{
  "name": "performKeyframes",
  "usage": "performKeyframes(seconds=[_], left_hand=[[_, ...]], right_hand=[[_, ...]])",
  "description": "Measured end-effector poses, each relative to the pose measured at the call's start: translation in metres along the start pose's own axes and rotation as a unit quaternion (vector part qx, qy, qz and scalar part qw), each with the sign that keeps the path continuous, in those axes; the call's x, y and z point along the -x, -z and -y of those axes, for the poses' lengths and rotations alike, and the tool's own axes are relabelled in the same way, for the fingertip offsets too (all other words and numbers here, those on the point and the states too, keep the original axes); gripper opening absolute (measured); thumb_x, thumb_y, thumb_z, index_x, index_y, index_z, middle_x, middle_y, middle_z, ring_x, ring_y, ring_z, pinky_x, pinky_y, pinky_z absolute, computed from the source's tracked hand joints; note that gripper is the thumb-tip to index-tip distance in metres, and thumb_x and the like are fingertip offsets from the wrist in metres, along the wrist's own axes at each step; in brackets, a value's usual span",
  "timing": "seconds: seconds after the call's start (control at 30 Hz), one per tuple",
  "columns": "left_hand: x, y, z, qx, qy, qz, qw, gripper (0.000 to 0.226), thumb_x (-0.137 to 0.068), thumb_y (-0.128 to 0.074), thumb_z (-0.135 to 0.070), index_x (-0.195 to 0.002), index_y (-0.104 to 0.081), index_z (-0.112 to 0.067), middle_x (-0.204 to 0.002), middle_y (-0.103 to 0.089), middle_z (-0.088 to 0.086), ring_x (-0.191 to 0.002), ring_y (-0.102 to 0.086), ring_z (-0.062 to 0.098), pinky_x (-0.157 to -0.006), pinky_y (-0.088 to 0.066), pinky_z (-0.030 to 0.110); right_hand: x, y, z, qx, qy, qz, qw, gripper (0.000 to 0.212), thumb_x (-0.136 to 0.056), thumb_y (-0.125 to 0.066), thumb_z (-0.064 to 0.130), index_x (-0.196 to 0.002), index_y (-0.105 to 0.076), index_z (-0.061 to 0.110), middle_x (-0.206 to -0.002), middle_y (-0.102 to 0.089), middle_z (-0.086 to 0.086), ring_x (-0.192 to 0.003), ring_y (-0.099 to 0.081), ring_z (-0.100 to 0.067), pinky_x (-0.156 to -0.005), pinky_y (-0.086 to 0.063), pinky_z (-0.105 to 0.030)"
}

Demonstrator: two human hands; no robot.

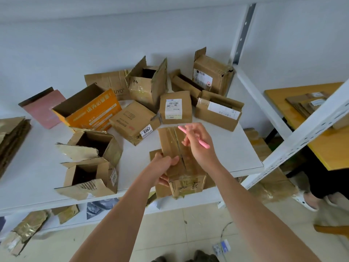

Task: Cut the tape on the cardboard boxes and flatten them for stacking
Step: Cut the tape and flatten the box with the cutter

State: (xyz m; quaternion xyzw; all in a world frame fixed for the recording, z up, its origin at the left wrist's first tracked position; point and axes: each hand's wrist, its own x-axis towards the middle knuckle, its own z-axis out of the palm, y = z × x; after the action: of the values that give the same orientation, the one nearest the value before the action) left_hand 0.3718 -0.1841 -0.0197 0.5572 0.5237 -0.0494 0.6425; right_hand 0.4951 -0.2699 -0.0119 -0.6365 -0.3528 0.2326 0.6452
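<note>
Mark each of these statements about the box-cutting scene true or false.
1. The right hand holds a pink cutter. True.
2. The left hand grips the taped box nearest the person. True.
3. The orange box is sealed shut. False: its top is open.
4. The box with the 6367 label stands on the floor. False: it lies on the white shelf.
5. Flattened cardboard is stacked at the left edge. True.
</note>
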Motion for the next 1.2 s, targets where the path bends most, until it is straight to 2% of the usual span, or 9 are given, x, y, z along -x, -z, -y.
performKeyframes(seconds=[0.1,0.23,0.33,0.43,0.6,0.9,1.07,1.2], left_hand=[[-0.003,0.003,-0.006,-0.017,0.000,0.019,1.000,0.049,-0.092,-0.065,-0.036,-0.128,-0.043,-0.011,-0.112,-0.063,0.017,-0.088,-0.070,0.037,-0.071,-0.060,0.054],[-0.014,0.006,-0.010,0.006,0.006,-0.006,1.000,0.059,-0.095,-0.051,-0.056,-0.128,-0.051,-0.007,-0.120,-0.060,0.018,-0.094,-0.066,0.043,-0.071,-0.061,0.050],[-0.021,0.011,-0.005,0.028,0.004,0.004,1.000,0.056,-0.095,-0.054,-0.053,-0.126,-0.054,-0.007,-0.118,-0.062,0.017,-0.090,-0.068,0.041,-0.068,-0.061,0.049],[-0.023,0.015,-0.001,0.036,-0.009,0.021,0.999,0.054,-0.094,-0.057,-0.052,-0.124,-0.055,-0.007,-0.114,-0.064,0.016,-0.088,-0.070,0.039,-0.068,-0.062,0.049],[-0.024,0.017,0.002,0.033,-0.019,0.028,0.999,0.052,-0.093,-0.057,-0.053,-0.122,-0.056,-0.010,-0.110,-0.065,0.012,-0.087,-0.070,0.037,-0.067,-0.062,0.049],[-0.025,0.016,-0.001,0.025,-0.022,0.020,0.999,0.053,-0.092,-0.056,-0.054,-0.123,-0.054,-0.010,-0.114,-0.061,0.011,-0.088,-0.070,0.038,-0.065,-0.062,0.049],[-0.024,0.017,-0.003,0.036,-0.013,0.011,0.999,0.052,-0.091,-0.060,-0.051,-0.122,-0.052,-0.010,-0.110,-0.058,0.010,-0.089,-0.069,0.039,-0.063,-0.062,0.048],[-0.023,0.015,-0.002,0.036,-0.012,0.000,0.999,0.052,-0.092,-0.059,-0.051,-0.122,-0.054,-0.010,-0.111,-0.060,0.011,-0.089,-0.070,0.039,-0.064,-0.062,0.049]], right_hand=[[-0.004,-0.010,-0.006,-0.040,-0.037,-0.049,0.997,0.011,-0.099,-0.057,0.024,-0.104,-0.067,0.024,-0.086,-0.071,0.007,-0.085,-0.070,-0.013,-0.080,-0.058,-0.028],[-0.008,-0.009,-0.015,0.001,-0.029,-0.081,0.996,0.009,-0.095,-0.063,0.023,-0.100,-0.068,0.018,-0.086,-0.073,0.004,-0.079,-0.068,-0.011,-0.072,-0.055,-0.022],[-0.012,-0.010,-0.018,0.021,-0.029,-0.078,0.996,0.013,-0.092,-0.065,0.011,-0.102,-0.067,0.019,-0.096,-0.072,0.010,-0.088,-0.069,-0.011,-0.073,-0.057,-0.023],[-0.017,-0.012,-0.019,0.055,-0.030,-0.080,0.995,0.013,-0.090,-0.067,0.008,-0.096,-0.068,0.020,-0.097,-0.071,0.016,-0.092,-0.069,-0.010,-0.071,-0.059,-0.025],[-0.015,-0.017,-0.020,0.092,-0.019,-0.081,0.992,0.010,-0.090,-0.066,0.007,-0.094,-0.066,0.016,-0.094,-0.070,0.020,-0.089,-0.068,-0.005,-0.065,-0.055,-0.018],[-0.017,-0.026,-0.018,0.237,0.064,-0.027,0.969,0.005,-0.091,-0.063,0.002,-0.090,-0.058,0.003,-0.079,-0.058,0.004,-0.070,-0.059,0.003,-0.058,-0.042,-0.008],[-0.018,-0.020,-0.012,0.234,0.026,-0.008,0.972,0.007,-0.094,-0.061,0.009,-0.089,-0.056,0.011,-0.082,-0.061,0.006,-0.076,-0.060,0.002,-0.056,-0.045,-0.009],[-0.011,-0.016,-0.007,0.221,-0.004,0.013,0.975,0.007,-0.094,-0.061,0.011,-0.093,-0.058,0.018,-0.084,-0.061,0.006,-0.074,-0.060,-0.001,-0.054,-0.045,-0.011]])
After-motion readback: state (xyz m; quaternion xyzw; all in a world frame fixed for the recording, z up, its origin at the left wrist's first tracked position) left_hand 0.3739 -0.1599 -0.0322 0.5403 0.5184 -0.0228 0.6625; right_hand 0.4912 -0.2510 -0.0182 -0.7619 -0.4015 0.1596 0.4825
